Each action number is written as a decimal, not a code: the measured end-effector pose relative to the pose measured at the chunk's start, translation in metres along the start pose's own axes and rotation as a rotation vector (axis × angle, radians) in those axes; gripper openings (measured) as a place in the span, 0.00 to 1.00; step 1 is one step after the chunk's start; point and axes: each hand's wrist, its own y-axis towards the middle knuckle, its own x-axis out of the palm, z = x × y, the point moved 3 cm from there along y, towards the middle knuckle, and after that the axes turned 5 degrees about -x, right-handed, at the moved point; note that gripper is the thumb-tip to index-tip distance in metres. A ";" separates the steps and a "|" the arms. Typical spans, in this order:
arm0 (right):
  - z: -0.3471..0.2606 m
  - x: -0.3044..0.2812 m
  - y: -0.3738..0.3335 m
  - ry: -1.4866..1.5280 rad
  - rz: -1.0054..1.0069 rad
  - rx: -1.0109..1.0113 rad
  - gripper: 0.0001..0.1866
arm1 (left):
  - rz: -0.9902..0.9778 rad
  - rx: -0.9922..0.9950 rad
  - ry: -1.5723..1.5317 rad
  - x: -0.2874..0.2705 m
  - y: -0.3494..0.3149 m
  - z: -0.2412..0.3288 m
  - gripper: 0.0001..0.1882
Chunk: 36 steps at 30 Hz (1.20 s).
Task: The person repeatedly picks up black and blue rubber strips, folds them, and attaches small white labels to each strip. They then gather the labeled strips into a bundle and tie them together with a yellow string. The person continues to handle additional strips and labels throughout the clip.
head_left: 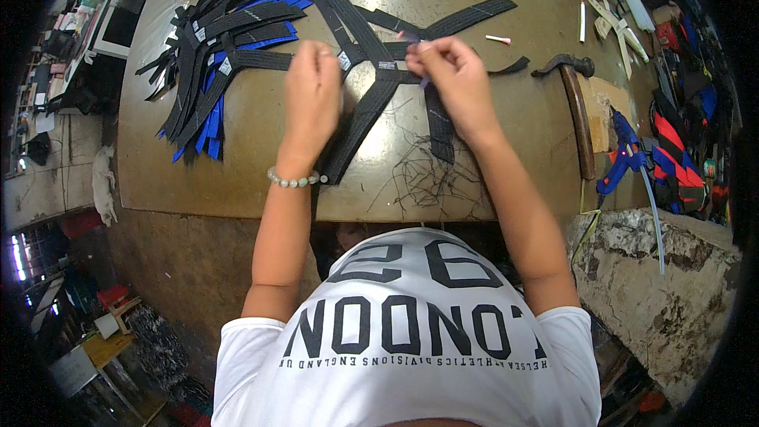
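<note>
Spreading toward the far edge of the table, stitched black webbing straps bear white labels; the left hand presses fingertips together, the right hand pinches a blurred object.

Left forearm: reaching forward, nearly straight ahead.
Left hand: raised, back upward, fingers curled inward, knuckles forward.
Right forearm: slanting forward and inward.
Right hand: angled leftward, fingers bent, thumb near forefinger; whether their tips touch is too blurred to say.
Hands: level, apart.
</note>
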 end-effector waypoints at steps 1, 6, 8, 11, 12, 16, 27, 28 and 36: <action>-0.006 -0.006 0.003 0.090 0.027 -0.015 0.09 | -0.003 -0.005 -0.005 -0.006 -0.003 0.009 0.11; -0.014 -0.031 0.007 0.035 -0.010 0.069 0.10 | -1.031 0.144 0.103 0.004 -0.061 0.049 0.09; -0.009 -0.034 0.004 -0.129 -0.101 0.083 0.10 | -1.019 0.128 0.163 0.011 -0.068 0.049 0.08; 0.001 -0.036 0.003 -0.329 -0.124 0.082 0.11 | -0.243 0.377 0.492 0.011 -0.058 0.045 0.15; 0.002 -0.036 0.003 -0.365 -0.128 0.080 0.10 | -0.111 0.428 0.596 0.010 -0.056 0.042 0.13; 0.006 -0.036 0.004 -0.298 -0.097 0.111 0.10 | -0.174 0.297 0.569 0.006 -0.059 0.025 0.09; -0.012 -0.025 0.000 -0.072 -0.086 0.014 0.11 | -0.568 0.284 0.403 0.018 -0.068 0.052 0.10; -0.019 -0.023 -0.002 0.025 -0.075 -0.007 0.12 | -0.284 0.339 0.450 0.017 -0.049 0.046 0.14; -0.054 -0.014 -0.122 -0.980 -0.504 -0.530 0.09 | -0.266 0.414 0.682 0.020 -0.016 0.021 0.11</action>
